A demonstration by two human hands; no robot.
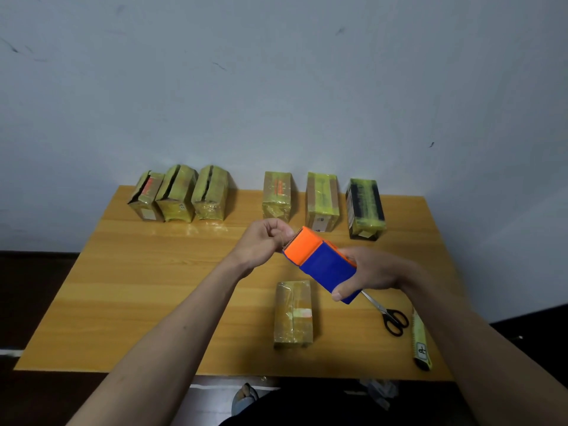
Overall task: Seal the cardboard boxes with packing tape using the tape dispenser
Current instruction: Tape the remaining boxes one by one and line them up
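A person's two bare forearms reach over a yellow wooden counter [153,287] set against a pale wall. The right hand [373,270] wraps its grip around the blue body of an orange-and-blue plastic tape dispenser [321,262], held in the air above the counter with its orange end tilted up and away. The left hand [264,239] has its fingers curled and pinched together at that orange end, apparently on the tape's free edge, though the tape itself is too thin to make out. Just below the dispenser, a small cardboard box wrapped in yellowish tape [293,313] lies alone near the front edge. Six similar taped boxes stand in a row along the wall; the three on the left [179,193] show dark open slits along their tops. Black-handled scissors [388,315] and a flattened yellow strip [421,342] lie to the right. To do this step well, the tape should probably be drawn out straight and taut, kept off itself, before being laid along a seam.
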